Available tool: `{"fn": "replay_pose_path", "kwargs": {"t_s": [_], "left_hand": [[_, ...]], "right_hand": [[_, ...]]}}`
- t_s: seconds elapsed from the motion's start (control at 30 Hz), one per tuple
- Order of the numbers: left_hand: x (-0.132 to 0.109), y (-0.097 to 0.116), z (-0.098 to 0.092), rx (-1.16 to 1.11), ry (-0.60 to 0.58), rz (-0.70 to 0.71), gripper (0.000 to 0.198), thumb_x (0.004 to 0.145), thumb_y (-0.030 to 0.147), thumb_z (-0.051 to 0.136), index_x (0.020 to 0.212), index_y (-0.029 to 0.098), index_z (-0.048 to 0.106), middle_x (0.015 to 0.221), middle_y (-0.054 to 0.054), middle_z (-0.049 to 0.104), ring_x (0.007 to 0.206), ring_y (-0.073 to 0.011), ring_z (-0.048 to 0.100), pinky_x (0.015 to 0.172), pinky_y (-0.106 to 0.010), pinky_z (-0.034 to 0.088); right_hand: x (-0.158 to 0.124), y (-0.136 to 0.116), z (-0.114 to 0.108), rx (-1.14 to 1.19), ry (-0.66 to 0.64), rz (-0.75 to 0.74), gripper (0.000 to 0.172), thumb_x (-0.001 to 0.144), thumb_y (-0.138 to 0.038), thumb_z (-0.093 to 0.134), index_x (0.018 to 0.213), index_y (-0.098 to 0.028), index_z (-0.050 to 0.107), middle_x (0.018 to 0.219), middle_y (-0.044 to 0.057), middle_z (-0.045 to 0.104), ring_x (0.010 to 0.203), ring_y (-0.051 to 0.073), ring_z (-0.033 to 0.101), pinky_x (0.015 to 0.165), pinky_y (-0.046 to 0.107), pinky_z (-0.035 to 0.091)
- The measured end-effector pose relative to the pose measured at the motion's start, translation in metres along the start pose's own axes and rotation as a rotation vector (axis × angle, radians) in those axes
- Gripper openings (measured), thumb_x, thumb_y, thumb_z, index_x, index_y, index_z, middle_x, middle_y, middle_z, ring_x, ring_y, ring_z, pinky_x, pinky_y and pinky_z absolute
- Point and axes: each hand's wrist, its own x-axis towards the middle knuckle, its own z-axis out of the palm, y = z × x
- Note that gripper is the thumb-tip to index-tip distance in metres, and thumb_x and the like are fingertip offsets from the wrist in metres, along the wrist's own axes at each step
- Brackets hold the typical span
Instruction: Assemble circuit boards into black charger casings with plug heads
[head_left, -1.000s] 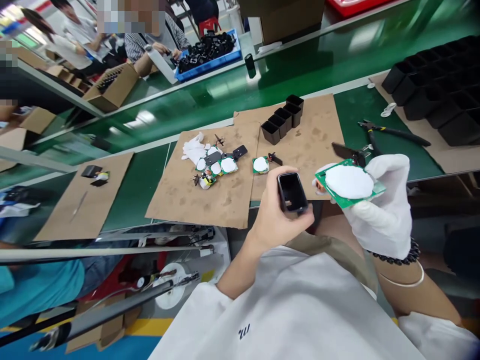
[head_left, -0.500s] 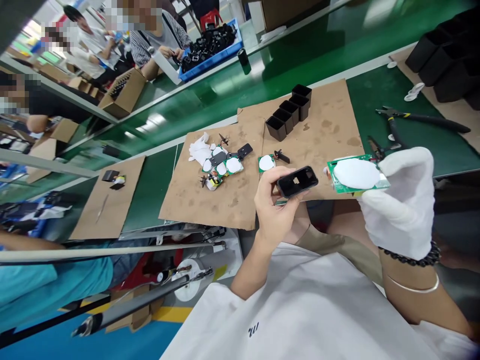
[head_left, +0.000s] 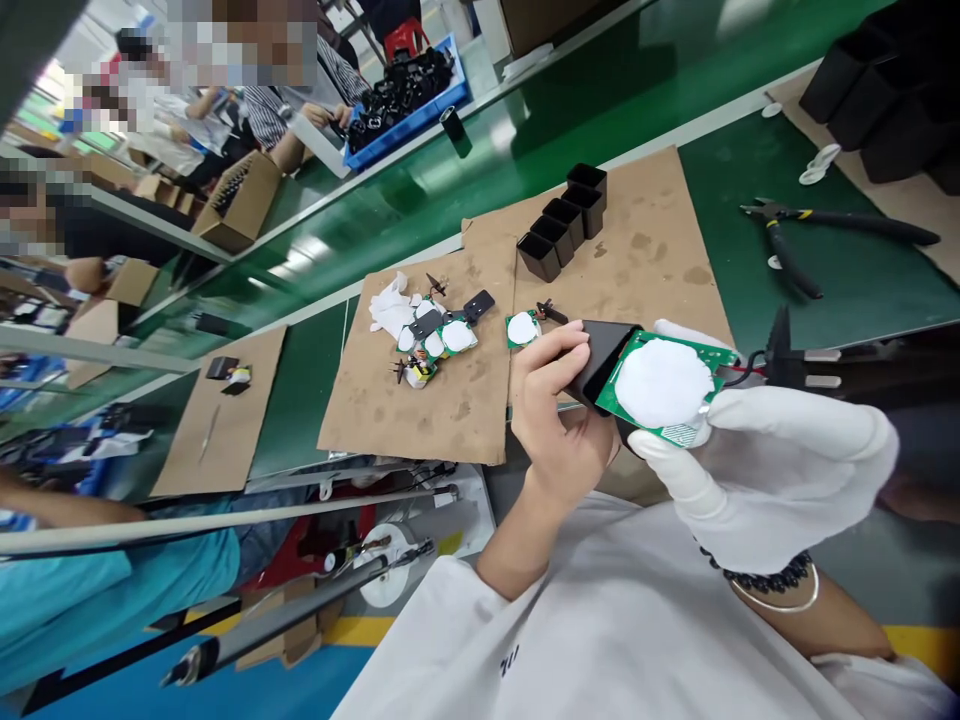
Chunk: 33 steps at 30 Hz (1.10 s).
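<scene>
My bare left hand point(head_left: 559, 420) grips a small black plastic housing point(head_left: 600, 355) at chest height. My right hand point(head_left: 757, 465), in a white glove, pinches a green circuit board point(head_left: 664, 385) with a round white pad on it. The board's edge sits against the open mouth of the housing. A red and black wire point(head_left: 742, 372) trails from the board to a black plug part point(head_left: 780, 350) at the right. Both hands hover just in front of the brown cardboard mat point(head_left: 660, 250).
A row of black housings point(head_left: 562, 230) stands on the mat. More green boards with white pads point(head_left: 439, 335) and a white glove point(head_left: 390, 305) lie on a second cardboard sheet point(head_left: 420, 410). Black pliers point(head_left: 795, 235) rest on the green bench. Other people work across the conveyor beside a blue bin point(head_left: 409, 95).
My hands came together: the board moved left to the housing's mouth, and the housing turned its opening toward the board. The view shifted slightly.
</scene>
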Motion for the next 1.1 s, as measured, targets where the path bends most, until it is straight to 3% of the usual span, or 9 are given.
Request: {"fn": "replay_pose_path", "kwargs": {"t_s": [0.17, 0.37, 0.53, 0.7, 0.97, 1.1], "left_hand": [[-0.002, -0.002, 0.005, -0.014, 0.004, 0.002, 0.023, 0.094, 0.027, 0.063, 0.115, 0.024, 0.057, 0.118, -0.005, 0.062, 0.113, -0.0232, 0.068, 0.1, -0.048, 0.059], [-0.003, -0.003, 0.009, -0.047, 0.026, -0.043, 0.022, 0.097, 0.041, 0.059, 0.112, 0.025, 0.058, 0.114, -0.005, 0.063, 0.111, -0.0239, 0.07, 0.099, -0.047, 0.058], [-0.006, -0.003, 0.014, -0.146, 0.052, -0.106, 0.019, 0.096, 0.038, 0.063, 0.109, 0.025, 0.061, 0.113, -0.004, 0.064, 0.109, -0.0225, 0.07, 0.101, -0.047, 0.057], [-0.007, -0.003, 0.016, -0.142, 0.068, -0.107, 0.017, 0.096, 0.036, 0.063, 0.108, 0.025, 0.061, 0.111, -0.003, 0.064, 0.108, -0.0215, 0.07, 0.101, -0.046, 0.057], [-0.006, 0.002, 0.017, -0.147, 0.058, -0.144, 0.013, 0.098, 0.036, 0.06, 0.105, 0.025, 0.059, 0.111, -0.003, 0.061, 0.109, -0.0216, 0.069, 0.099, -0.047, 0.058], [-0.005, 0.004, 0.02, -0.171, 0.092, -0.155, 0.011, 0.097, 0.036, 0.06, 0.103, 0.026, 0.059, 0.109, -0.003, 0.061, 0.108, -0.0213, 0.069, 0.098, -0.046, 0.059]], "right_hand": [[-0.009, -0.003, 0.001, -0.124, 0.05, 0.084, 0.046, 0.074, -0.019, 0.086, 0.113, -0.03, 0.065, 0.091, -0.005, 0.069, 0.075, 0.016, 0.069, 0.071, 0.035, 0.063], [-0.006, -0.007, 0.004, 0.004, -0.01, 0.156, 0.052, 0.073, -0.012, 0.084, 0.116, -0.033, 0.063, 0.083, -0.005, 0.07, 0.073, 0.018, 0.07, 0.074, 0.037, 0.063], [-0.004, -0.009, 0.008, 0.033, -0.019, 0.197, 0.05, 0.073, -0.009, 0.082, 0.113, -0.032, 0.064, 0.087, -0.005, 0.072, 0.081, 0.018, 0.073, 0.083, 0.035, 0.062], [-0.008, -0.01, 0.01, 0.017, 0.003, 0.285, 0.047, 0.073, -0.011, 0.082, 0.111, -0.034, 0.067, 0.087, -0.004, 0.073, 0.079, 0.021, 0.071, 0.077, 0.039, 0.062], [-0.009, -0.01, 0.008, -0.082, -0.037, 0.187, 0.047, 0.078, -0.014, 0.079, 0.118, -0.036, 0.064, 0.097, -0.003, 0.076, 0.089, 0.024, 0.075, 0.087, 0.04, 0.064], [-0.007, -0.011, 0.008, -0.142, -0.058, 0.161, 0.044, 0.08, -0.014, 0.076, 0.116, -0.035, 0.062, 0.096, -0.001, 0.076, 0.089, 0.024, 0.075, 0.08, 0.038, 0.065]]}}
